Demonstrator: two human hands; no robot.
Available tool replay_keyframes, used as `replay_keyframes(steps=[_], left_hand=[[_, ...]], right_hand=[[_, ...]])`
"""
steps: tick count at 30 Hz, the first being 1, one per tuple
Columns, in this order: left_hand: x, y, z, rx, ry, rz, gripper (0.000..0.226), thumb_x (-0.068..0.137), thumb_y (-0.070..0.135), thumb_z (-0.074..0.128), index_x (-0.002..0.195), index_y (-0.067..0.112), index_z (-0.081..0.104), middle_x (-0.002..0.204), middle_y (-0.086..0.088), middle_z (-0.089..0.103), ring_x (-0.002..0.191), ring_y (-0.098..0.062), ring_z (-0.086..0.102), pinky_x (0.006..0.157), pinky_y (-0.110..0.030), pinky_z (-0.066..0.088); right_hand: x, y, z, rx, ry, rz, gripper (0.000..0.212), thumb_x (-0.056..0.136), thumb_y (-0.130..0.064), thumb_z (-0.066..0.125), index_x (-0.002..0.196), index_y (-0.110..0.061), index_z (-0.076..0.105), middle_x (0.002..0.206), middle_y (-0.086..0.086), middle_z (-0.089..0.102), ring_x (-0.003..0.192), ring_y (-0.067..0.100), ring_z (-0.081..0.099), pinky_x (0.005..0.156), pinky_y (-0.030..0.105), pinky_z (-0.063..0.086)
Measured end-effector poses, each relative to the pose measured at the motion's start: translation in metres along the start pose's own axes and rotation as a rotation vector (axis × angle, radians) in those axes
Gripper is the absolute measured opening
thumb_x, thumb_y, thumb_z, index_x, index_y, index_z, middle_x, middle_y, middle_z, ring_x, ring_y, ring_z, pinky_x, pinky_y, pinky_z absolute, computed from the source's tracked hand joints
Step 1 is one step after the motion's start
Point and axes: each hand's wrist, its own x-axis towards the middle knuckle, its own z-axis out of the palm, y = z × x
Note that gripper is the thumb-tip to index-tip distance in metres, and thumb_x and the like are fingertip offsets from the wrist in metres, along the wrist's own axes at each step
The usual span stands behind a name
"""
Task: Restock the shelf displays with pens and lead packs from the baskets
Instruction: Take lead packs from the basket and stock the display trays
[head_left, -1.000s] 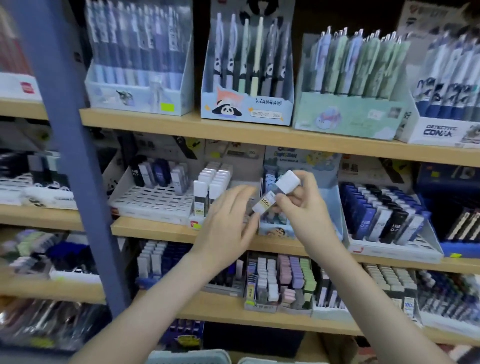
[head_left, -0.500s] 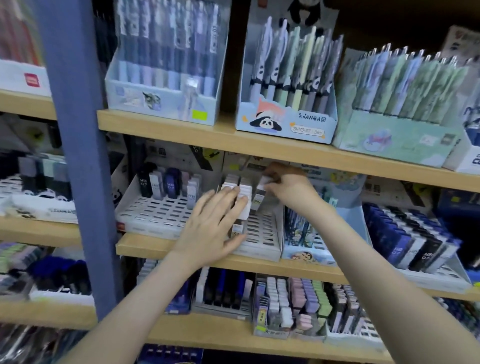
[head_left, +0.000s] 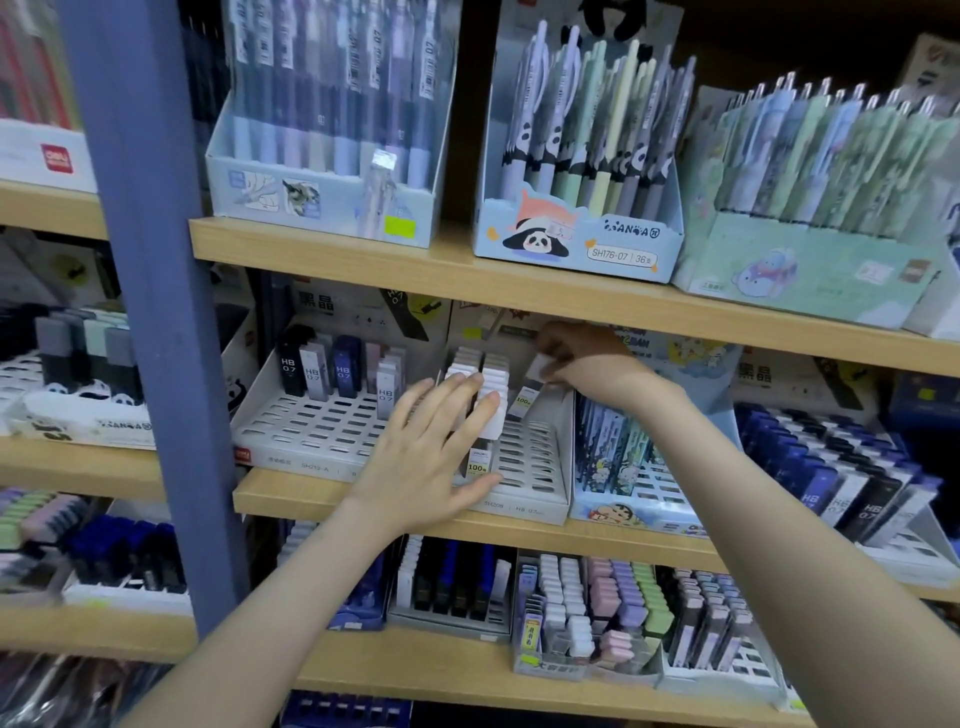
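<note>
Wooden shelf (head_left: 291, 496) crowded with stationery displays, with a white slotted tray (head_left: 524, 460) on its middle board. Right hand (head_left: 587, 364) pinches a white-capped lead pack (head_left: 525, 397) over the tray's back right corner, its long axis near upright, tilted, just right of the stocked row (head_left: 467, 369). The open slot probably lies straight below. Left hand (head_left: 431, 447), fingers spread, rests on the row's front packs.

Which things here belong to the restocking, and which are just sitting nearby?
In use: right hand pinching a lead pack; left hand touching the white pack row; slotted tray.
Idle: panda pens; HB 07 packs; pastel packs below.
</note>
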Motion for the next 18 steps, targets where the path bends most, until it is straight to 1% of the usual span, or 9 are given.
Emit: replay_keyframes(steps=[2,5,8,10,12,14,16,18], left_hand=[[0.0,0.0,0.0,-0.003,0.004,0.0,0.075,0.086,0.052,0.055,0.143,0.009,0.032,0.145,-0.014,0.036,0.133,-0.029,0.037,0.113,-0.045,0.025],[-0.001,0.001,0.0,-0.01,0.009,0.0,0.074,0.087,0.051,0.054,0.143,0.009,0.031,0.145,-0.014,0.035,0.133,-0.029,0.038,0.112,-0.045,0.026],[0.0,0.001,0.001,-0.011,0.006,0.0,0.073,0.087,0.049,0.053,0.143,0.009,0.031,0.145,-0.014,0.035,0.133,-0.029,0.038,0.112,-0.046,0.026],[0.0,0.001,0.001,-0.008,0.003,0.001,0.073,0.088,0.049,0.053,0.143,0.008,0.031,0.145,-0.014,0.036,0.133,-0.03,0.038,0.112,-0.046,0.026],[0.0,0.001,0.001,-0.007,0.006,-0.002,0.072,0.088,0.049,0.053,0.143,0.008,0.031,0.144,-0.014,0.037,0.133,-0.03,0.039,0.111,-0.046,0.027],[0.0,0.001,0.001,-0.007,0.01,-0.001,0.071,0.088,0.049,0.052,0.143,0.008,0.032,0.144,-0.014,0.037,0.132,-0.03,0.039,0.111,-0.046,0.027],[-0.001,0.001,0.001,-0.01,0.011,-0.001,0.071,0.088,0.048,0.052,0.143,0.008,0.032,0.143,-0.014,0.038,0.132,-0.03,0.039,0.111,-0.045,0.027],[0.0,0.001,0.001,-0.013,0.009,-0.003,0.07,0.088,0.048,0.052,0.143,0.008,0.032,0.143,-0.014,0.038,0.132,-0.03,0.039,0.111,-0.045,0.026]], right_hand=[[0.002,0.0,0.001,-0.015,-0.008,-0.009,0.03,0.089,-0.006,0.06,0.118,-0.013,0.058,0.121,0.009,0.06,0.102,0.02,0.055,0.085,0.024,0.043],[0.004,-0.002,0.004,-0.072,0.037,-0.038,0.028,0.091,-0.008,0.055,0.118,-0.012,0.057,0.12,0.011,0.058,0.101,0.021,0.052,0.081,0.023,0.037],[0.005,0.0,0.007,-0.067,0.062,-0.05,0.029,0.091,-0.008,0.053,0.12,-0.011,0.055,0.114,0.009,0.057,0.098,0.021,0.05,0.081,0.026,0.039],[0.006,0.001,0.006,-0.062,0.053,-0.057,0.027,0.091,-0.008,0.054,0.118,-0.011,0.056,0.112,0.008,0.058,0.1,0.023,0.053,0.083,0.027,0.042],[0.005,0.002,0.006,-0.06,0.043,-0.066,0.026,0.093,-0.007,0.052,0.117,-0.013,0.058,0.117,0.011,0.06,0.105,0.025,0.055,0.087,0.029,0.045],[0.005,0.004,0.005,-0.068,0.039,-0.08,0.031,0.095,-0.003,0.047,0.12,-0.015,0.06,0.125,0.01,0.058,0.111,0.026,0.055,0.093,0.03,0.045],[0.004,0.008,0.005,-0.105,0.031,-0.112,0.039,0.096,0.0,0.041,0.125,-0.02,0.061,0.138,0.006,0.052,0.123,0.026,0.049,0.101,0.031,0.04],[0.001,0.009,0.004,-0.107,-0.001,-0.121,0.05,0.095,0.004,0.036,0.13,-0.024,0.058,0.145,0.003,0.045,0.13,0.024,0.042,0.106,0.027,0.034]])
